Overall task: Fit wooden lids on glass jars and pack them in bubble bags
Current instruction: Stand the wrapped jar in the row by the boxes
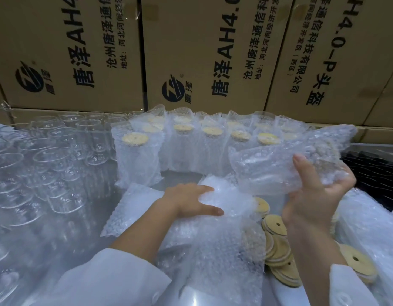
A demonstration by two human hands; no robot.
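Head view shows the right hand (312, 195) with its grip clamped on a bagged jar (279, 164), held on its side above the wooden lids (277, 226). The left hand (191, 202) rests with fingers apart on a pile of bubble bags (213, 250) on the counter (180, 176).

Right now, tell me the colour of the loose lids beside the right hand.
The loose lids are pale yellowish tan, each with a dark centre hole; head view.

Printed cardboard cartons (191, 51) stacked along the back, black ridged object (376, 180) at right edge
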